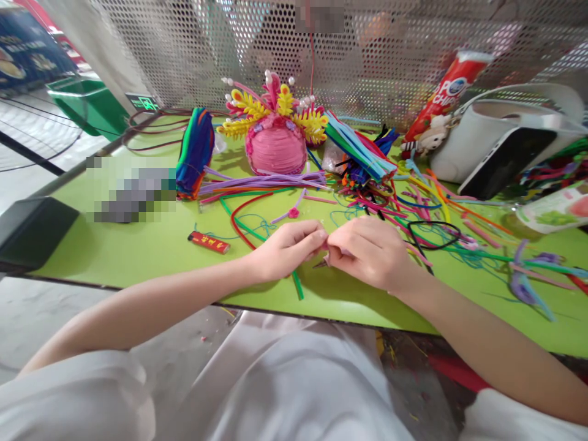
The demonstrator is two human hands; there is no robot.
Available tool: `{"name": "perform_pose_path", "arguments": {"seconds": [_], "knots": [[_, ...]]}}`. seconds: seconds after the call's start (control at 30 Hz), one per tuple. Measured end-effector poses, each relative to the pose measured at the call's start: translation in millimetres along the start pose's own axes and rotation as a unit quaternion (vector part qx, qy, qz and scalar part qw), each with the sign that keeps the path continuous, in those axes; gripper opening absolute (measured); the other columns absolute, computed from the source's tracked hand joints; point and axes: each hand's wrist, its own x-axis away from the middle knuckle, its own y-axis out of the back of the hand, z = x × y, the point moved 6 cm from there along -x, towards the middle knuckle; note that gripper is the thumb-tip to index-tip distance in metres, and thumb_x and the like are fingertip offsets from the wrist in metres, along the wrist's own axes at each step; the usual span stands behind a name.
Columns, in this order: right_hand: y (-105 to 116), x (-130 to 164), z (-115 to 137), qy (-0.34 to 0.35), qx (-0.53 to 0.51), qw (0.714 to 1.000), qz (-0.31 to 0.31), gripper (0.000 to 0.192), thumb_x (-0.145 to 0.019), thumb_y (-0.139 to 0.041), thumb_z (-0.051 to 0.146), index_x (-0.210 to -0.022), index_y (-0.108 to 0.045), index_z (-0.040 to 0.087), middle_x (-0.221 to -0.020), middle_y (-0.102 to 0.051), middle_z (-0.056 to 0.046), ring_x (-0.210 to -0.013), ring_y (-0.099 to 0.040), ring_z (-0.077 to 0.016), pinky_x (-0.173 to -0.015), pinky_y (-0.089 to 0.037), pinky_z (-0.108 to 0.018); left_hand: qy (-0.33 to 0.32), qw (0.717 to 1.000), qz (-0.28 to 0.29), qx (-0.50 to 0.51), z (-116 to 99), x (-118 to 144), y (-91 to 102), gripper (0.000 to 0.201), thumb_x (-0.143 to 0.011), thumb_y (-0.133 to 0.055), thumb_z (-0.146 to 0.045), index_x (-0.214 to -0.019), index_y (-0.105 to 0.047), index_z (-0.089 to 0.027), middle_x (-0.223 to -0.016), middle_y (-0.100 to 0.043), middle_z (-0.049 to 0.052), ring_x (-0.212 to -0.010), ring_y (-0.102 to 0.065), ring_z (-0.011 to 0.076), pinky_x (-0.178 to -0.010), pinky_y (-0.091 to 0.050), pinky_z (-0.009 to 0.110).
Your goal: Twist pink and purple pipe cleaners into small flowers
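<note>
My left hand (294,248) and my right hand (372,251) meet above the front of the green table. Thumb and fingers are pinched together on both, and the fingertips almost touch. A small pinkish bit shows between them, mostly hidden, so I cannot make out its kind. Below my right fingers pokes a dark pointed metal tip (320,264); the rest of that tool is covered. Just beyond the hands lies a lilac pipe cleaner with a small pink flower (293,212). A green pipe cleaner (298,285) runs under my left hand, near a red one (239,223).
A pink ball-shaped headpiece (278,150) with yellow sprays stands at the back. Pipe cleaner bundles (195,153) flank it. A red lighter (209,242) lies left. Loose stems, a phone (508,162), a white bag (473,131), a chip can (445,89) and a bottle (555,208) crowd the right.
</note>
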Motion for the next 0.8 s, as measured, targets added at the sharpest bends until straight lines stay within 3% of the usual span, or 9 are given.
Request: {"name": "perform_pose_path", "arguments": {"seconds": [0.1, 0.27, 0.4, 0.53, 0.7, 0.73, 0.8], "knots": [[-2, 0, 1, -0.047, -0.004, 0.998, -0.032, 0.014, -0.092, -0.064, 0.012, -0.099, -0.061, 0.024, -0.092, -0.074, -0.006, -0.089, -0.068, -0.0202, -0.081, -0.056, -0.034, -0.046, 0.995, -0.058, -0.073, -8, 3, 1.9, 0.044, -0.105, -0.047, -0.053, -0.081, -0.053, -0.017, -0.071, -0.054, -0.004, -0.063, -0.045, 0.0060, -0.060, -0.037, 0.021], [-4, 1, 8, -0.059, 0.027, 0.998, -0.019, 0.015, -0.096, -0.059, 0.012, -0.106, -0.063, 0.022, -0.098, -0.076, -0.008, -0.087, -0.071, -0.0185, -0.077, -0.054, -0.030, -0.045, 0.985, -0.102, -0.129, -11, 7, 2.6, 0.047, -0.107, -0.042, -0.051, -0.074, -0.046, -0.018, -0.065, -0.049, -0.005, -0.061, -0.043, 0.0065, -0.060, -0.035, 0.022], [1, 0, 6, -0.008, 0.029, 0.998, 0.059, 0.014, -0.101, -0.057, 0.018, -0.107, -0.069, 0.022, -0.099, -0.077, -0.006, -0.083, -0.070, -0.0159, -0.068, -0.049, -0.028, -0.035, 0.990, -0.061, -0.122, -8, 3, 2.8, 0.048, -0.105, -0.043, -0.052, -0.071, -0.044, -0.018, -0.065, -0.043, -0.004, -0.061, -0.038, 0.0065, -0.058, -0.032, 0.022], [4, -2, -5, -0.004, -0.047, 0.988, 0.148, 0.024, -0.105, -0.050, 0.023, -0.111, -0.073, 0.022, -0.104, -0.079, -0.006, -0.068, -0.065, -0.0119, -0.053, -0.041, -0.027, 0.008, 1.000, 0.019, -0.020, -2, -2, -0.4, 0.050, -0.100, -0.051, -0.060, -0.072, -0.043, -0.019, -0.061, -0.035, -0.006, -0.054, -0.027, 0.0052, -0.049, -0.023, 0.022], [8, -7, -4, 0.071, -0.015, 0.992, 0.099, 0.021, -0.103, -0.053, 0.020, -0.111, -0.073, 0.023, -0.105, -0.080, -0.004, -0.079, -0.072, -0.0153, -0.066, -0.051, -0.028, 0.061, 0.994, 0.049, 0.082, -2, -4, -0.3, 0.049, -0.097, -0.055, -0.062, -0.074, -0.040, -0.021, -0.058, -0.025, -0.010, -0.048, -0.018, 0.0034, -0.046, -0.016, 0.021], [8, -8, -5, 0.064, -0.014, 0.995, 0.079, 0.019, -0.103, -0.054, 0.019, -0.110, -0.071, 0.023, -0.106, -0.080, -0.004, -0.086, -0.073, -0.0162, -0.072, -0.054, -0.029, 0.050, 0.996, 0.038, 0.070, -4, -4, 1.3, 0.048, -0.098, -0.054, -0.061, -0.074, -0.042, -0.020, -0.058, -0.027, -0.009, -0.049, -0.020, 0.0036, -0.046, -0.018, 0.021], [9, -8, -13, -0.016, -0.050, 0.998, 0.030, 0.014, -0.101, -0.057, 0.017, -0.106, -0.068, 0.023, -0.104, -0.078, -0.005, -0.094, -0.072, -0.0171, -0.083, -0.057, -0.031, 0.000, 1.000, -0.017, 0.000, -10, -3, 8.0, 0.047, -0.102, -0.050, -0.058, -0.076, -0.047, -0.019, -0.059, -0.036, -0.007, -0.051, -0.030, 0.0046, -0.049, -0.024, 0.021]]}}
